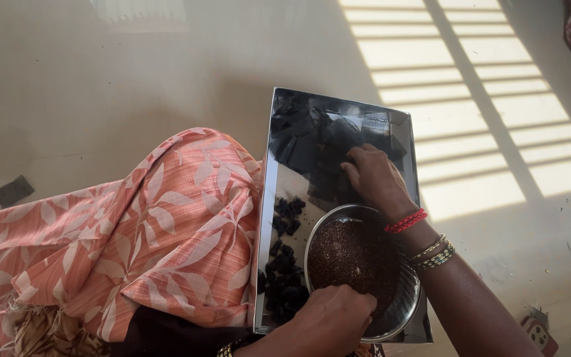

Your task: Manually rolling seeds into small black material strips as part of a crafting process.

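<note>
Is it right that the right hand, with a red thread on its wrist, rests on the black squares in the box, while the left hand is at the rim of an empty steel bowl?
Not quite. The head view shows the steel bowl holding dark reddish-brown grains, not empty. The rest stands: the right hand with the red thread rests on the black squares in the box, and the left hand is at the bowl's rim.

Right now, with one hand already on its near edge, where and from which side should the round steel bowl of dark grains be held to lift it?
Grip the round steel bowl by its thin rolled rim, from above at two opposite sides. The left hand already rests on the near rim; the far rim, beside the right hand, is bare. It sits level and full, so lifting it level probably avoids spilling.
</note>
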